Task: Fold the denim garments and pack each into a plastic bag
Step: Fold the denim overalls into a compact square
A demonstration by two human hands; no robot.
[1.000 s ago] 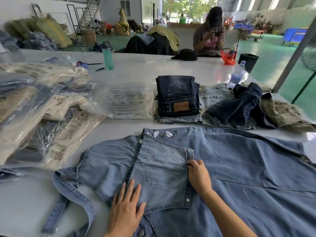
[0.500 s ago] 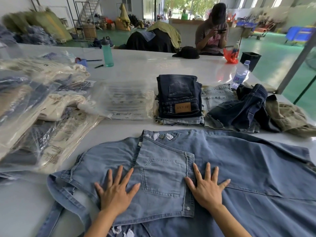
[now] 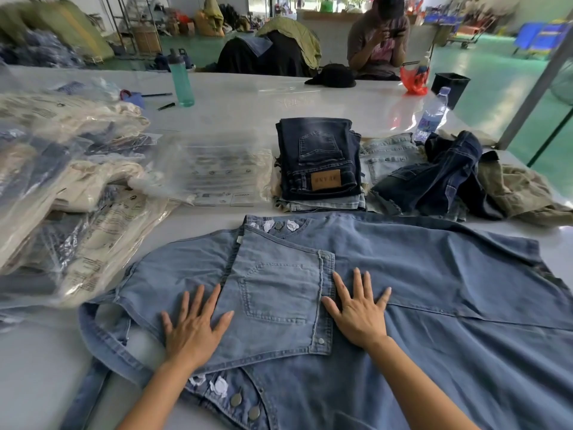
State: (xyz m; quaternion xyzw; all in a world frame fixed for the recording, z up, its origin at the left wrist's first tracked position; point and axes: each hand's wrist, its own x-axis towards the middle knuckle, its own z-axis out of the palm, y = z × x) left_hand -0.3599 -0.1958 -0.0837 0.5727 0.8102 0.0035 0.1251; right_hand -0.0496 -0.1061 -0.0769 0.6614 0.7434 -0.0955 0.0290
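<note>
A light blue denim pinafore garment (image 3: 403, 290) lies spread across the near side of the white table (image 3: 279, 97). Both hands, left (image 3: 192, 330) and right (image 3: 359, 311), press flat with fingers splayed on either side of its folded bib pocket.

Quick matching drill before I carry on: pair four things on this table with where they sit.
Things:
1. teal bottle
2. clear water bottle
3. dark folded jeans
4. left hand

Places:
A. flat on the light denim garment, beside its pocket flap
B. far left-centre of the table, near pens
C. on top of a stack of paler denim
D. right side, behind the loose denim heap

Pairs: 1-B, 2-D, 3-C, 4-A
</note>
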